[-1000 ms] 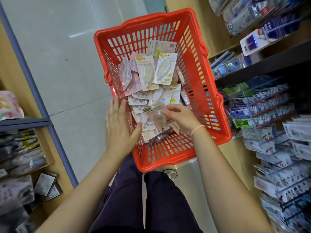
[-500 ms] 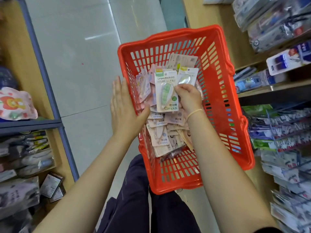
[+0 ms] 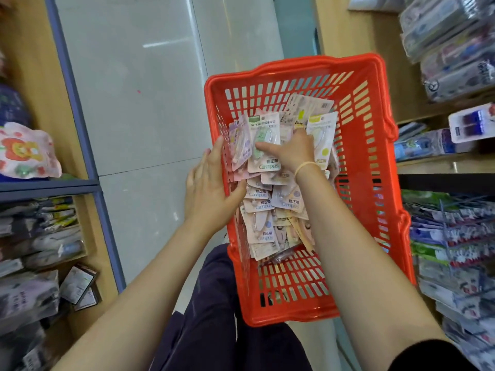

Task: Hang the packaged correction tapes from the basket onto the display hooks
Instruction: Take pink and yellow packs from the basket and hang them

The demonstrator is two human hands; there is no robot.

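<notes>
A red plastic basket (image 3: 294, 66) sits tilted on my lap, holding several carded correction tape packs (image 3: 261, 231) in a loose pile. My right hand (image 3: 290, 152) reaches into the far half of the pile. It pinches a green Campus pack (image 3: 263, 129), with the thumb across the pack's front and the fingers curled behind. A yellow pack (image 3: 322, 135) stands just right of that hand. My left hand (image 3: 210, 183) clasps the basket's left wall, fingers flat on the outside and thumb hooked inside. Display hooks (image 3: 452, 220) loaded with packs are at the right.
Wooden shelves with packaged stationery (image 3: 444, 49) rise at the upper right, close to the basket's right rim. A low shelf unit (image 3: 40, 236) with more goods lines the left side. Grey floor tiles (image 3: 139, 103) run between them. My dark trouser legs (image 3: 214, 330) are below the basket.
My right hand left the near part of the pile, took the green pack and now holds it farther up the basket. The left hand stayed on the basket's wall.
</notes>
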